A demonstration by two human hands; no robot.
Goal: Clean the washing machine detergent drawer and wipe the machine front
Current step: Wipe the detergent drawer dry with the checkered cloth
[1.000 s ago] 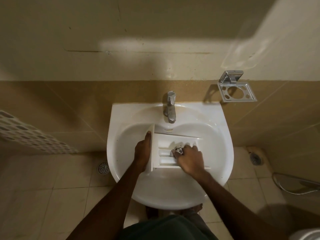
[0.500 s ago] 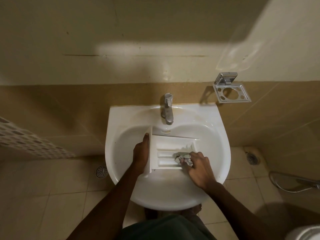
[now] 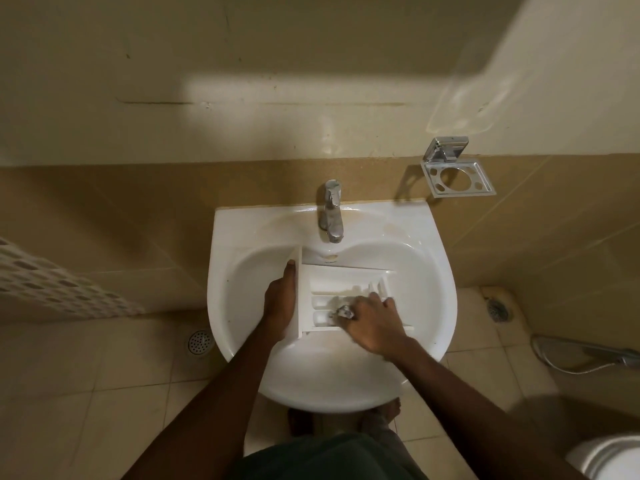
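Within white ceramic sink (image 3: 235,237): white plastic detergent drawer (image 3: 332,278)
Left hand (image 3: 278,303): drawer gripped
Right hand (image 3: 374,323): grey crumpled wad (image 3: 344,311) pinched

A: Any lettering legible on the white sink (image 3: 242,223)?
B: Only a small mark (image 3: 330,258) under the tap (image 3: 330,216) — too faint and small to read.
A: And on the detergent drawer (image 3: 346,277) in the basin?
B: Nothing readable there — no label, brand or number can be made out.
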